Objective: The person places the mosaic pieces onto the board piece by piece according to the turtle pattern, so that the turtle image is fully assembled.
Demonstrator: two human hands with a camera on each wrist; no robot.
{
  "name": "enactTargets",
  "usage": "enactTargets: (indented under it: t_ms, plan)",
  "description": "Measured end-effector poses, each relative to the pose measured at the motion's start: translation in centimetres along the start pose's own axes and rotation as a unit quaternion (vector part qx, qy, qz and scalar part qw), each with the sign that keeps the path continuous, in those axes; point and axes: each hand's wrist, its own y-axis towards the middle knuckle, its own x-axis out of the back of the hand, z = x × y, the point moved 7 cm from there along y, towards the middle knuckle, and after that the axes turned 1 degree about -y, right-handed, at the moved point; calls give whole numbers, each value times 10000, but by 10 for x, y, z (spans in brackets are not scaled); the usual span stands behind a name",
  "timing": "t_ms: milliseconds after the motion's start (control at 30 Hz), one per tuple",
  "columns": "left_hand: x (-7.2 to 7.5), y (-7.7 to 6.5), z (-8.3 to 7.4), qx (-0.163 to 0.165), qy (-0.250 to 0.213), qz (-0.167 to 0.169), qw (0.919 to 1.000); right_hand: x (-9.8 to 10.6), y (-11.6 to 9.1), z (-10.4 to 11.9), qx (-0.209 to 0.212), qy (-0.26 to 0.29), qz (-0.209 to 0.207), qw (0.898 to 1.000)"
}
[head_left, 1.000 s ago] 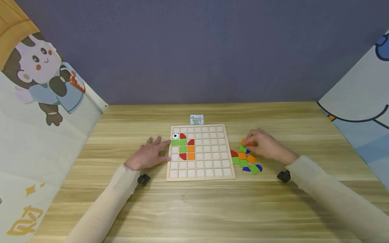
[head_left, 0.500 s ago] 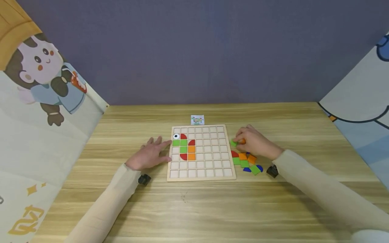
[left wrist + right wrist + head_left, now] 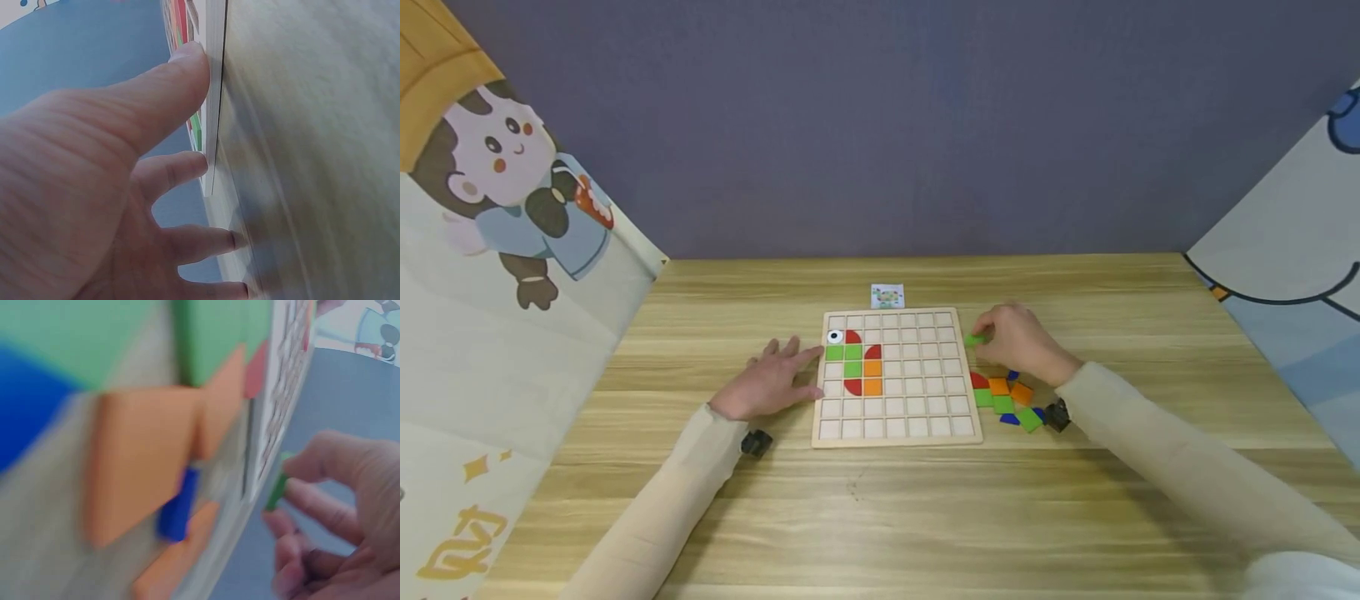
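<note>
green piece partly covered by the right fingers, card with print too small to make out, orange tile blurred

The widest gap is the near stretch of table between the left sleeve and the right sleeve, leading up to the board's near edge. The left hand bars the left approach, its thumb and index finger at the board's edge. On the right, loose tiles crowd the near part, and the right hand, pinching a green tile, fills the space farther back. A card lies at the far edge, with open table to its left and right before the back wall.
</note>
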Motion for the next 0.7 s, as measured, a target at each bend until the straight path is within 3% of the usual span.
enactTargets:
  t_ms: [100, 267, 467, 700]
  plan:
    - [0, -1, 1, 24, 9, 3, 10000, -2, 8, 17, 443, 73, -41, 9990]
    - [0, 0, 2, -11, 26, -35, 10000, -20, 24, 52, 1208, 274, 302, 9918]
    - [0, 0, 1, -20, 26, -4, 10000, -38, 40, 78, 1539, 250, 606, 9859]
    - [-1, 2, 2, 27, 96, 48, 9999, -51, 48, 90, 1637, 76, 851, 9828]
